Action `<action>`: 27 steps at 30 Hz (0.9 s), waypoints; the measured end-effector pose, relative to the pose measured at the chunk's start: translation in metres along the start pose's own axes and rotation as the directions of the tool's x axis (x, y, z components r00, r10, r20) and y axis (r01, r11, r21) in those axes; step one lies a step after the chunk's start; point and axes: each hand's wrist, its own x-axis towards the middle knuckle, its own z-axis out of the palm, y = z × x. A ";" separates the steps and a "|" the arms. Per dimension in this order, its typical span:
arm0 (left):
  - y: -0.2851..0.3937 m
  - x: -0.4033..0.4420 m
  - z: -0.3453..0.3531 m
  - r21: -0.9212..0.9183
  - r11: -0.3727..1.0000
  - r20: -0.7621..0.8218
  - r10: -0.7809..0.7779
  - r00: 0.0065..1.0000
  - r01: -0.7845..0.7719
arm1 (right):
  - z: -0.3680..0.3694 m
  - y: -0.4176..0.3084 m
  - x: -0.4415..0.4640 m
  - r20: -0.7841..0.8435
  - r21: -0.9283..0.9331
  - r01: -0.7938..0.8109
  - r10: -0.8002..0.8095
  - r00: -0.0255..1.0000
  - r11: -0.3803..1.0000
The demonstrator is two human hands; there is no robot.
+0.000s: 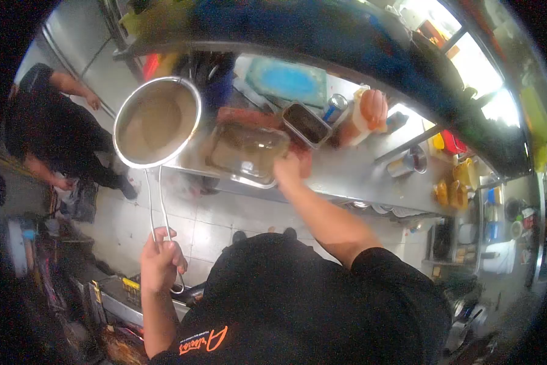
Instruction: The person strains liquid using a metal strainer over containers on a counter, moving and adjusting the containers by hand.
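My left hand (161, 261) is wrapped round the long wire handle of a round strainer (156, 125), holding it up at the left over the floor and the counter's end. At the counter, my right hand (287, 168) grips the right edge of a clear rectangular container (249, 152); its fingertips are partly hidden. The container sits over a reddish board (303, 159). Just behind my right hand stands a metal tray (307, 125) with dark contents.
On the steel counter (352, 176) are a can (335, 108), a bottle with an orange top (371, 109) and a blue-white slab (285, 80). A dark shelf (322, 36) overhangs it. Another person (60, 128) in black stands at the left.
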 end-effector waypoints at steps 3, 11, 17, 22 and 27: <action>-0.004 0.008 -0.005 0.000 0.999 0.001 -0.044 0.999 0.044 | 0.010 0.014 0.010 0.130 0.027 -0.101 0.096 0.987 0.995; -0.049 0.071 0.018 0.134 0.979 0.164 -0.175 0.971 0.154 | -0.026 -0.062 -0.035 0.523 -0.090 -0.338 0.333 0.785 0.937; -0.124 0.102 0.099 0.291 0.952 0.153 -0.145 0.978 0.096 | 0.007 -0.076 -0.082 0.822 0.150 -0.505 0.177 0.542 0.850; -0.149 0.126 0.081 0.746 0.564 0.417 0.020 0.909 -0.354 | -0.038 -0.042 -0.039 0.793 0.027 -0.333 0.183 0.581 0.942; -0.088 0.212 0.005 0.840 0.540 -0.278 0.342 0.898 0.054 | -0.090 -0.050 -0.041 0.829 -0.051 -0.254 0.183 0.529 0.966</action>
